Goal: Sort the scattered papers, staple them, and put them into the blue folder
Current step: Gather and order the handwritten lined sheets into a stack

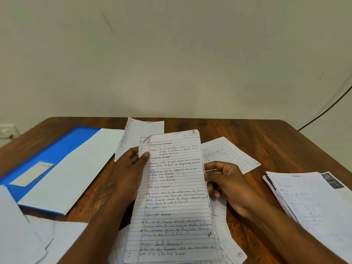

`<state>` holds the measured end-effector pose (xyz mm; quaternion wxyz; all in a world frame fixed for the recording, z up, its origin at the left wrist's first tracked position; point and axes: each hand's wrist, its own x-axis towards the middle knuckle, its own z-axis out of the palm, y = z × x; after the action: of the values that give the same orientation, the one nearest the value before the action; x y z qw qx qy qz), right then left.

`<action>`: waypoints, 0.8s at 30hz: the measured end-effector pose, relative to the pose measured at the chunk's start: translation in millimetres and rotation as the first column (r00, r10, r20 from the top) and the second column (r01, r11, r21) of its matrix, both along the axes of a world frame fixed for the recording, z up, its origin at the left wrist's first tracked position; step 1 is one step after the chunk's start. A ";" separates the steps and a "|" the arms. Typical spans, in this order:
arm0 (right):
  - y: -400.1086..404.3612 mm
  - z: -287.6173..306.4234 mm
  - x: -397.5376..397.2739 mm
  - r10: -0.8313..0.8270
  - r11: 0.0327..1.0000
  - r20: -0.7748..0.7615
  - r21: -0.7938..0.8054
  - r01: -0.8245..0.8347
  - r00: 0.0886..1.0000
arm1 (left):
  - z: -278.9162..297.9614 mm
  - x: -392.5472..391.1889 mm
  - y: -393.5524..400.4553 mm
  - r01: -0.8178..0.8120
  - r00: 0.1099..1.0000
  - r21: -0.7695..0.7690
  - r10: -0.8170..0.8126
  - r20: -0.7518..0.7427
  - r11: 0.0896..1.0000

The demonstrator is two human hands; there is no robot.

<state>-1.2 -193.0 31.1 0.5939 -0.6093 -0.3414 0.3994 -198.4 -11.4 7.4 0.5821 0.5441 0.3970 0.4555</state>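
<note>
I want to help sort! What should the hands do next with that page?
Probably square the lined handwritten sheets into one even bundle: the left hand and right hand hold their side edges, and loose white pages still lie scattered on the brown wooden table.

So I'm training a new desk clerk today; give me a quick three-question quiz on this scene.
1. True or false: the blue folder lies to the person's left.
2. Which hand has its thumb on the front of the handwritten sheets: left hand or right hand?
3. Where is the stacked pile of papers: A) right side of the table, B) on the folder?

Key: 1 true; 2 left; 3 A.
</note>
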 end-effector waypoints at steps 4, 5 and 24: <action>-1.6 2.5 -1.9 -0.023 0.999 -0.015 0.030 0.023 1.000 | -1.1 0.0 -0.5 0.000 1.000 0.009 0.000 -0.008 1.000; -2.0 2.9 -2.5 -0.035 0.998 0.000 0.045 0.035 0.999 | -1.3 -0.3 -0.4 -0.004 1.000 0.017 0.004 -0.009 1.000; -0.4 -14.8 -5.4 -0.252 0.964 0.293 0.163 0.212 0.922 | 3.3 -1.2 -5.5 0.082 0.995 0.033 -0.079 -0.062 0.996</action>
<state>-6.5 -193.4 16.3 0.6139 -0.6611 -0.3809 0.2024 -199.6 -17.0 10.8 0.5778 0.5836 0.3841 0.4219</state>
